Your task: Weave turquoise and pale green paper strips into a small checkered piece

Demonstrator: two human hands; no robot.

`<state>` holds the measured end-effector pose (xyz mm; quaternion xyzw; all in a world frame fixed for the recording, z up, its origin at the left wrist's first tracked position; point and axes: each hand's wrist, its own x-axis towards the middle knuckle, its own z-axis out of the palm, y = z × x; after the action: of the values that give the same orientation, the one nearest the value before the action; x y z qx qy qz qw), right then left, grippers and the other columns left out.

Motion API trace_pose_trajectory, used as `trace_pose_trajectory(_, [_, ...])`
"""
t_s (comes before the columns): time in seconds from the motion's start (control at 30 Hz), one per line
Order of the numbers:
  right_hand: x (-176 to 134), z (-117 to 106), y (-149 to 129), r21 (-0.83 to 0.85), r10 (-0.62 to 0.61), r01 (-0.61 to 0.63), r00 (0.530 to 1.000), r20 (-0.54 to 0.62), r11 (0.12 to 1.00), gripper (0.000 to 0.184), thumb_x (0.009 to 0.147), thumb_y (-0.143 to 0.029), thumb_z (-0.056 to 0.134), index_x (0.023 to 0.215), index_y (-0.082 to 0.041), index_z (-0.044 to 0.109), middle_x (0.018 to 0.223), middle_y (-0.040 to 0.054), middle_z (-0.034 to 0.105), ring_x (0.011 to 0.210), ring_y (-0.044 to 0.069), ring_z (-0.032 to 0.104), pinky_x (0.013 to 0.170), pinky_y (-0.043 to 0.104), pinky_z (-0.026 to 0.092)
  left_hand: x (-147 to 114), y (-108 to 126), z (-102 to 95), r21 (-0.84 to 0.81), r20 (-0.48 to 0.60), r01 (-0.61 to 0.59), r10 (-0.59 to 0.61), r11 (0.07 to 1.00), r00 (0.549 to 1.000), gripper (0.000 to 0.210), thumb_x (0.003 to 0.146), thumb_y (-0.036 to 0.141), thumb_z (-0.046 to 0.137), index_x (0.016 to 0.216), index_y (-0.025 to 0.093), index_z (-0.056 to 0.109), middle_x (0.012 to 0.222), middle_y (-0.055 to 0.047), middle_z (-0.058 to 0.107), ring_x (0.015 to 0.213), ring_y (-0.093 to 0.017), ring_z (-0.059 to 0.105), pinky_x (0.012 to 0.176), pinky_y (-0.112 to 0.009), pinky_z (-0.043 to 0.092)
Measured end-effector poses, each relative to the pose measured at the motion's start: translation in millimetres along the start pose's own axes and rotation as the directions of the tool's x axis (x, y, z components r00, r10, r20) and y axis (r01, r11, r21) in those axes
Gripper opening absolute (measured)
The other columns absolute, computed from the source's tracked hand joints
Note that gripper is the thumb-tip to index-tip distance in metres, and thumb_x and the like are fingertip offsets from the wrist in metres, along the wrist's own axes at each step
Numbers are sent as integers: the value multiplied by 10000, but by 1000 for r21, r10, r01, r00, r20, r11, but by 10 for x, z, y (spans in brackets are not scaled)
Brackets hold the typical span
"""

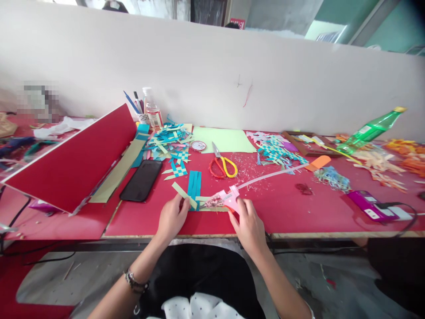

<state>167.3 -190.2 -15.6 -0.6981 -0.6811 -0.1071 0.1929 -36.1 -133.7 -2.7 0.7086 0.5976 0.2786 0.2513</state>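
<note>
My left hand is closed at the table's front edge, pinching a pale green paper strip that slants across upright blue paper strips. Other pale green strips lie crosswise over the blue ones, their right part partly hidden. My right hand is wrapped round a pink hot glue gun with a patterned body. The nozzle points left, close to where the strips cross. A long translucent glue stick sticks out from its rear to the upper right.
Behind the work lie red-and-yellow-handled scissors and a tape roll. A phone and a tilted red board are at left. Woven paper pieces, a leaning green bottle and a purple power strip are at right.
</note>
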Motion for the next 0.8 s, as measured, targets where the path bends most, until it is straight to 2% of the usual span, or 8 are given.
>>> trace_pose_trajectory(0.43, [-26, -57, 110, -45, 29, -29, 1000, -8, 999, 286, 814, -278, 399, 1061, -142, 449, 920, 88, 525, 795, 185, 566, 542, 233, 453, 9, -1, 4, 30, 1, -6, 6, 1000, 1000, 222, 814, 338, 320, 701, 200, 453, 663, -11, 617, 610, -164, 575, 522, -217, 343])
trace_pose_trajectory(0.8, [-29, -138, 163, -54, 41, -41, 999, -4, 998, 280, 817, -268, 387, 1063, -153, 455, 917, 85, 526, 789, 178, 566, 511, 222, 438, 7, -6, 0, 55, 6, -1, 1, 998, 1000, 240, 812, 348, 314, 700, 193, 459, 628, -12, 588, 584, -153, 556, 517, -214, 339])
